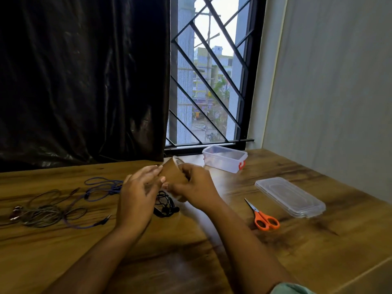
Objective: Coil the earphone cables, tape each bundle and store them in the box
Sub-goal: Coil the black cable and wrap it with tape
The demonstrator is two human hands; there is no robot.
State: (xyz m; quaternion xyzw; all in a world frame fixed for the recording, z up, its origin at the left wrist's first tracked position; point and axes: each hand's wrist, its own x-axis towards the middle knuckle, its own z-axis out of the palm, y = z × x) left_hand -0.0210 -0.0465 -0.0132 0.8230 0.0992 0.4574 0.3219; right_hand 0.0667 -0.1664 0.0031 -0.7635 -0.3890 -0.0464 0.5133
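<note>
A brown tape roll (174, 171) is held above the wooden table (191, 251). My right hand (194, 187) grips it from the right. My left hand (137, 196) touches its surface with thumb and fingertips at the left edge. Under my hands lies a coiled black earphone cable (166, 205). A blue cable (99, 187) and a grey cable (45, 211) lie loose at the left. The clear plastic box (224, 159) stands open by the window.
The box's clear lid (289, 197) lies flat at the right, with orange-handled scissors (264, 218) in front of it. A dark curtain (80, 81) hangs behind the table and a wall (339, 92) bounds the right side.
</note>
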